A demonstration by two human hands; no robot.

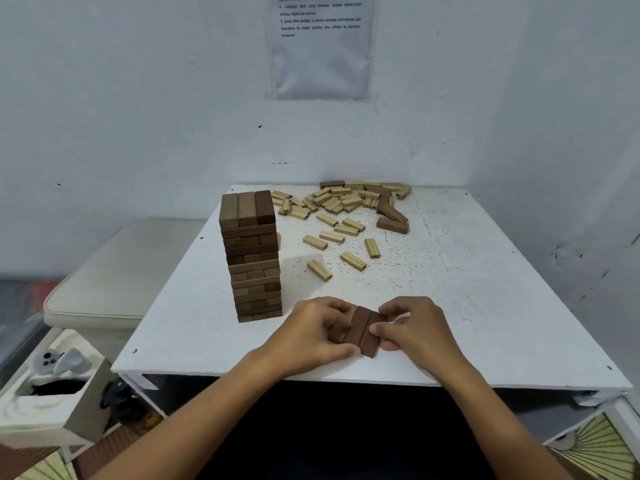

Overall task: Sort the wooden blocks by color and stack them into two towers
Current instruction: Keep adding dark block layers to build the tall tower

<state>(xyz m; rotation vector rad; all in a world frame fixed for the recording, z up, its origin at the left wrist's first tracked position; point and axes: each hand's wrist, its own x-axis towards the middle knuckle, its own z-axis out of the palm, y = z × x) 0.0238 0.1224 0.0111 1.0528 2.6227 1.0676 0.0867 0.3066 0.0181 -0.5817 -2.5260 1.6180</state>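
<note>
Both hands at near table (485, 306) edge: left hand (313, 332) and right hand (414, 329) pinch a row of three dark blocks (362, 329), just right of the dark tower (252, 258). Blocks look light, rigid, smooth; squeeze the outer long sides so the middle one doesn't drop. Light blocks (343, 216) lie loose at the far end.

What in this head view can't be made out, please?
- Left dark block of the dark row: mostly hidden by the left hand.
- Wall notice: top cut off, print too small.
- Far block pile: overlapping, uncountable.
- Dark tower: back hidden.
</note>
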